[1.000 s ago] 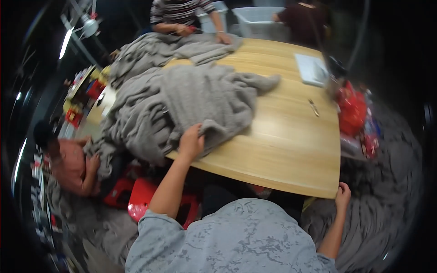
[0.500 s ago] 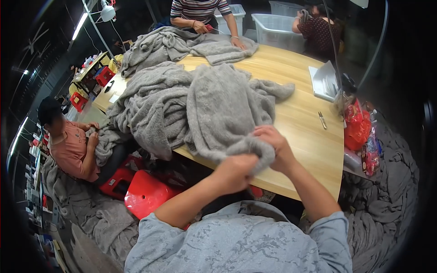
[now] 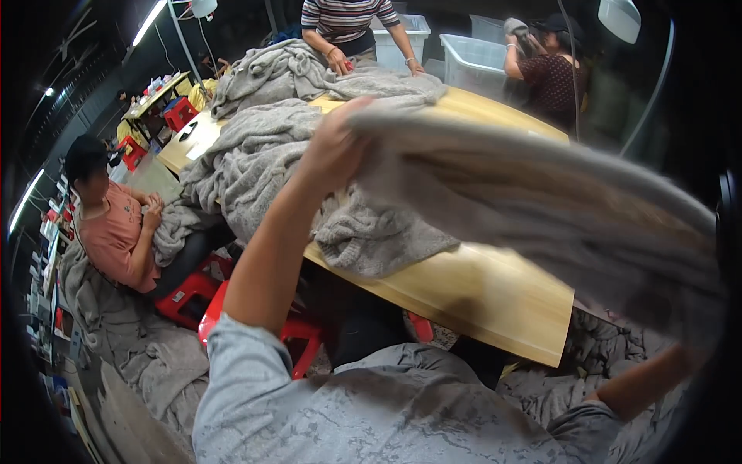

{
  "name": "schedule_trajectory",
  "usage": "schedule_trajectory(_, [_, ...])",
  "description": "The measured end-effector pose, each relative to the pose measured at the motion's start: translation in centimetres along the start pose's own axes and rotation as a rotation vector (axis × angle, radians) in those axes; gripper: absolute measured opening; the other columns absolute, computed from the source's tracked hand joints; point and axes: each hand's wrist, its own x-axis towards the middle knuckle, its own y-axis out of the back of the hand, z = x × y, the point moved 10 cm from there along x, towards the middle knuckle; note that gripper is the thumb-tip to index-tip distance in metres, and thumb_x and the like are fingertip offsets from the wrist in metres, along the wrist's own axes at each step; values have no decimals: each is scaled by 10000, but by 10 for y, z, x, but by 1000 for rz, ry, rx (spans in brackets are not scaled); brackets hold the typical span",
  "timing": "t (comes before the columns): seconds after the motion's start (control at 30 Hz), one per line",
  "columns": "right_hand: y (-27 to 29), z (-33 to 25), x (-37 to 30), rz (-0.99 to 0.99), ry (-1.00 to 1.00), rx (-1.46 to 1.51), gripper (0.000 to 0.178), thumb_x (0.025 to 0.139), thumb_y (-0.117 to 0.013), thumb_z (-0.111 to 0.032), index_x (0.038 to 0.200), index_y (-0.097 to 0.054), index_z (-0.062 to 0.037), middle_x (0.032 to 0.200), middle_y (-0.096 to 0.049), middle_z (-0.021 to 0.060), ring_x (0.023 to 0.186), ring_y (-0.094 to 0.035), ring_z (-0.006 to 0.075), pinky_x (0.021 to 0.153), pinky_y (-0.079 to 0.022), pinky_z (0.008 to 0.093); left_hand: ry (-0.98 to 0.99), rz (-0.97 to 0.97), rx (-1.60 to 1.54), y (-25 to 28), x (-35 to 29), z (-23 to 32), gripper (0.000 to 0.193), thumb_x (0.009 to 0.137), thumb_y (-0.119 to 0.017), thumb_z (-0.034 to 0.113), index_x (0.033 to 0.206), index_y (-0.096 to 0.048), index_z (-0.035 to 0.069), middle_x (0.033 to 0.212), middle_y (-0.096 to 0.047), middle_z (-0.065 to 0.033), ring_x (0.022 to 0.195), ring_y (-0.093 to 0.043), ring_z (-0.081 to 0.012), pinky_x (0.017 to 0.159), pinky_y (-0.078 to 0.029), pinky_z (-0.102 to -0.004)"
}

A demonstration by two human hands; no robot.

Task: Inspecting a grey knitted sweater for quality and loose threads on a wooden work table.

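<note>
A fuzzy grey knit garment (image 3: 495, 174) is stretched in the air across the right half of the table, blurred by motion. My left hand (image 3: 338, 148) is closed on its upper left edge. My right arm (image 3: 645, 380) reaches out to the far right, where the other end of the garment hangs; the cloth and the dark picture rim hide that hand's fingers. Below my left hand, a bunched grey knit piece (image 3: 379, 236) lies near the table's front edge. Left of it is a heap of similar grey knits (image 3: 259, 162).
The wooden table (image 3: 510, 290) curves in front of me. Across it, a person in a striped top (image 3: 344, 19) handles grey knitwear. At left sits a person in a pink shirt (image 3: 116, 240), near red stools (image 3: 189, 298). Clear plastic bins (image 3: 475, 66) stand behind; grey knits (image 3: 166, 371) cover the floor.
My hands were close together on the bunched garment at the table's front edge. They have moved wide apart, left hand up and leftward, right arm far right, and the garment is lifted and spread.
</note>
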Motion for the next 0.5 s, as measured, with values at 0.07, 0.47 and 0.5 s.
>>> schedule_trajectory(0.07, [-57,-99,-10,-34,54,133,452,961,-350,-266,1310,-334,21,1259,-468,160,1136,-473,259,1008,-352,356,15,-186,-560,-65,27,62,308,836,-586,169,1087,-574,-9,1047,-591,-109,935,-591,-201,845,-484,-293])
schedule_trajectory(0.47, [-287,-357,91,-160,271,823,231,837,-544,-152,998,-518,12,1018,-535,93,901,-517,169,793,-418,288,-596,123,321,-170,131,108,188,800,-541,75,961,-601,0,975,-602,-102,834,-593,-183,736,-484,-305])
schedule_trajectory(0.5, [-274,-372,-2,-185,286,910,213,827,-560,-142,972,-534,11,997,-541,87,881,-521,161,775,-423,283,-638,148,437,-106,59,127,179,797,-537,67,950,-603,1,969,-603,-101,825,-594,-181,726,-484,-306])
